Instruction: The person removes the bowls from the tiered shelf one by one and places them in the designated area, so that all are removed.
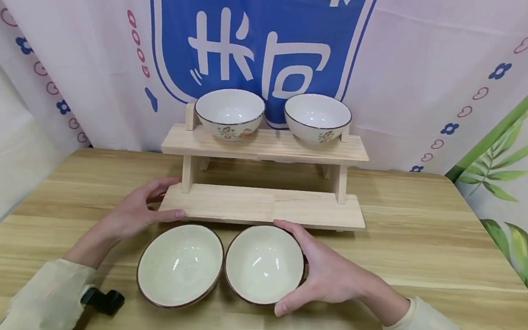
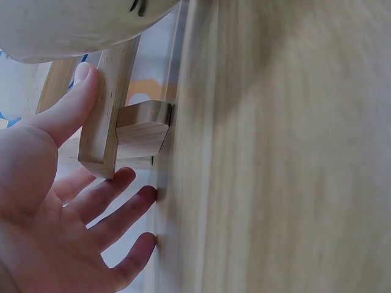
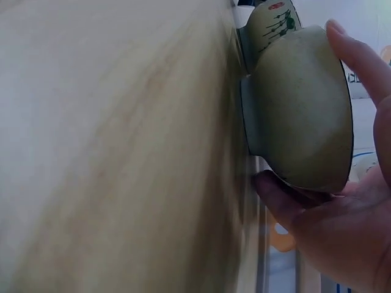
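Note:
My right hand (image 1: 325,272) grips a cream bowl (image 1: 264,264) with a dark rim, thumb at the near side and fingers round the far side. In the right wrist view this bowl (image 3: 302,116) sits upright on the table. Left of it, nearly touching at the rim, stands a slightly larger cream bowl (image 1: 180,267). My left hand (image 1: 139,209) is at the left end of a two-tier wooden stand (image 1: 260,206). Its thumb rests along the front edge of the lower board (image 2: 110,104), while the other fingers spread loosely beside the board's end.
Two white bowls with floral sides, a left one (image 1: 229,114) and a right one (image 1: 317,118), stand on the upper shelf (image 1: 270,147). Behind the wooden table (image 1: 409,225) hangs a printed curtain (image 1: 408,83). The stand is close behind the two cream bowls.

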Tool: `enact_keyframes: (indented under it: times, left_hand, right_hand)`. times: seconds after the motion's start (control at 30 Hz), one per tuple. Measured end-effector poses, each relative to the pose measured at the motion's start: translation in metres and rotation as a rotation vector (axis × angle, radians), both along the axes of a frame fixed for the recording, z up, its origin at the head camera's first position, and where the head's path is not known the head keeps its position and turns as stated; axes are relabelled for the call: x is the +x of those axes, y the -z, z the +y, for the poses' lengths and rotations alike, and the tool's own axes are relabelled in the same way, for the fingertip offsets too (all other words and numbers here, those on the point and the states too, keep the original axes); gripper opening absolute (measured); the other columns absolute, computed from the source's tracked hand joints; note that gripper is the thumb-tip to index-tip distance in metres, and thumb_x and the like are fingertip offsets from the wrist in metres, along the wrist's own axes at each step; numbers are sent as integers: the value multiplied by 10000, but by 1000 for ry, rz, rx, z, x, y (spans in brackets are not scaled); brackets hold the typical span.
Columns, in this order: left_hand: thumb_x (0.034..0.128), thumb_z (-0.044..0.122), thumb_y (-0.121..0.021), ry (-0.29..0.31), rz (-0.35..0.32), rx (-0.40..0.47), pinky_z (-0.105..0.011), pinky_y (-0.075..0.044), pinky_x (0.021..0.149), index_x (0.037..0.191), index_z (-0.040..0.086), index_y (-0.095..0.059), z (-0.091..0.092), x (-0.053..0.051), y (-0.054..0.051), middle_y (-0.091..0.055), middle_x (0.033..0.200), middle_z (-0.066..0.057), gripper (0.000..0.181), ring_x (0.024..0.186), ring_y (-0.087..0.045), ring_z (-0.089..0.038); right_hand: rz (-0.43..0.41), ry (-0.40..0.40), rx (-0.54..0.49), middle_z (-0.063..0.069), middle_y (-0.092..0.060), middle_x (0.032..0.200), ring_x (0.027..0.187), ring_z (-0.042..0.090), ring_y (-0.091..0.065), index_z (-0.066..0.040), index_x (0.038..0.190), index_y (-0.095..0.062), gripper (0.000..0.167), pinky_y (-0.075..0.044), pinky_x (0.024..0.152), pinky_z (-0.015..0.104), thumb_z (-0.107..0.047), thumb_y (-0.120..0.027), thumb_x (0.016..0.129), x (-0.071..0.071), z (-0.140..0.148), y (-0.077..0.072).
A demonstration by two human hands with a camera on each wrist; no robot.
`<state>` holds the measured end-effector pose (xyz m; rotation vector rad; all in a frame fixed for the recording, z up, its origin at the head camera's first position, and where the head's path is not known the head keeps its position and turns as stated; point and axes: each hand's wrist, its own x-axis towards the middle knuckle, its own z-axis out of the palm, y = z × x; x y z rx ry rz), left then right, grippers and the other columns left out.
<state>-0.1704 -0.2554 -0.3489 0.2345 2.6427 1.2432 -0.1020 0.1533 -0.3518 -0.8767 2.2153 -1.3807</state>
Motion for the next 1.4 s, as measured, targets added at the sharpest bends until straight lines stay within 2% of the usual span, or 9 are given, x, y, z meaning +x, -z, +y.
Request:
enact_keyframes:
  times: [0.1, 0.2, 0.37, 0.47, 0.6, 0.73, 0.97, 1.13, 1.4]
  left_hand:
    - [954, 413, -830, -2, -9, 2, -655, -407, 1169, 1693, 87, -284, 0, 1, 0, -407, 1648, -315, 975, 1494, -435, -503]
    - [953, 421, -829, -3, -10, 1, -672, -396, 1172, 1694, 88, -282, 0, 0, 0, -400, 1650, -315, 979, 1497, -424, -509]
    - [956, 418, -826, -3, -12, -3, -680, -392, 1168, 1695, 85, -278, 0, 0, 0, -395, 1651, -316, 978, 1495, -418, -518]
    - [950, 429, -829, -9, -16, -6, -680, -388, 1174, 1695, 95, -282, 0, 0, 0, -393, 1656, -306, 983, 1502, -414, -513]
    - [946, 444, -831, -12, -15, -12, -679, -388, 1177, 1694, 96, -285, -1, 0, -1, -396, 1656, -310, 990, 1503, -418, -509]
    - [943, 447, -833, -9, -12, -10, -656, -392, 1181, 1691, 92, -287, -1, 0, 0, -409, 1650, -313, 992, 1501, -434, -500]
    - [944, 433, -836, -10, -11, 0, -654, -393, 1182, 1687, 79, -293, 0, -1, 0, -421, 1640, -315, 986, 1487, -452, -498]
    - [954, 426, -827, -8, -10, -6, -685, -393, 1166, 1694, 76, -278, -1, 0, 0, -413, 1639, -326, 985, 1477, -447, -517]
    - [948, 441, -829, -19, -18, -3, -680, -367, 1195, 1693, 94, -288, 0, 2, -1, -407, 1653, -310, 984, 1500, -431, -508]
  right_hand:
    - [38, 17, 20, 56, -476, 1619, 1448, 274, -533, -135, 1671, -285, 1234, -431, 1209, 545, -276, -1035, 701, -1, 3, -6]
    - [66, 39, -13, 89, -455, 1657, 1484, 317, -517, -106, 1660, -324, 1181, -434, 1210, 594, -270, -1021, 720, -4, 7, -15]
    - [129, 120, -101, 148, -470, 1646, 1498, 372, -510, -95, 1641, -367, 1084, -458, 1204, 537, -191, -991, 760, -11, 16, -33]
    - [188, 195, -131, 165, -492, 1616, 1490, 397, -503, -62, 1631, -365, 1043, -453, 1202, 549, -140, -967, 783, -18, 23, -46]
    - [219, 329, -141, 131, -524, 1585, 1477, 333, -519, -44, 1644, -333, 1043, -447, 1222, 468, -81, -945, 800, -29, 32, -64]
    - [196, 442, -145, 106, -476, 1623, 1515, 282, -484, -101, 1686, -257, 1082, -421, 1239, 335, -90, -925, 836, -38, 42, -82]
    - [125, 573, -220, 100, -365, 1700, 1558, 279, -426, -164, 1714, -179, 1098, -360, 1295, 460, -101, -895, 884, -67, 54, -98]
    - [75, 612, -261, 112, -324, 1734, 1585, 315, -398, -182, 1726, -143, 1099, -359, 1293, 475, -111, -873, 908, -84, 56, -100]
    - [53, 649, -218, 86, -273, 1771, 1592, 291, -392, -173, 1735, -87, 1180, -390, 1275, 465, -220, -907, 888, -105, 48, -105]
